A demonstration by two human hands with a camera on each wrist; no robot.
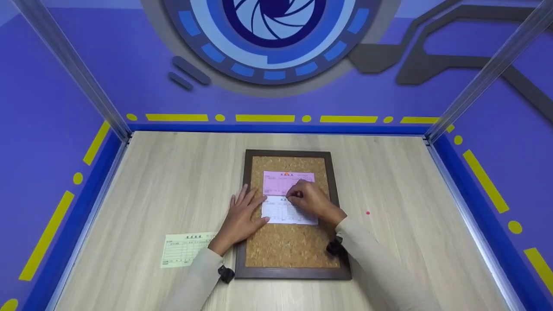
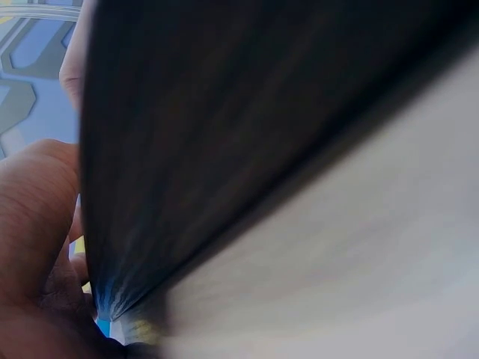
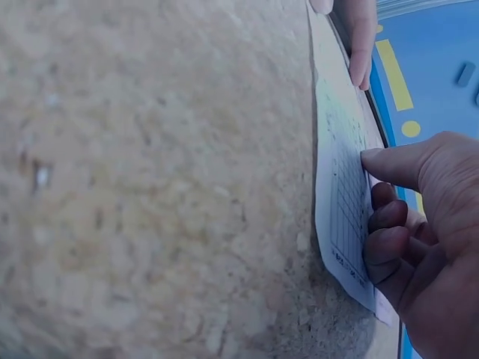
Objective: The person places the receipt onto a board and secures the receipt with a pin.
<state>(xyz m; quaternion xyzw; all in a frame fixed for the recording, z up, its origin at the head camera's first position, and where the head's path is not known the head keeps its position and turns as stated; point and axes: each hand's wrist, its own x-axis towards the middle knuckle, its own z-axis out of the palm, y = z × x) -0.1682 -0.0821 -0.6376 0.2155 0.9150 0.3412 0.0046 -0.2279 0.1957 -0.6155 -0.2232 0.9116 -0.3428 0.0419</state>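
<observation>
A cork board (image 1: pixel 293 248) in a dark brown frame lies on the table. On it are a pink printed slip (image 1: pixel 274 183), with an orange pushpin (image 1: pixel 287 173) at its top, and a white printed slip (image 1: pixel 276 214) just below. My left hand (image 1: pixel 242 216) rests spread over the frame's left side, thumb and index fingertip at the white slip's left edge. With bent fingers, my right hand (image 1: pixel 313 199) pinches at the white slip's top middle, apparently on a pushpin that the fingertips hide. In the right wrist view, the thumb (image 3: pixel 400 164) touches the paper.
A pale green printed slip (image 1: pixel 181 250) lies left of the board, partly behind the left forearm. One small red pushpin (image 1: pixel 367 212) sits on the table right of the board. Blue-purple panels (image 1: pixel 268 103) enclose the table (image 1: pixel 402 172) at the back and sides.
</observation>
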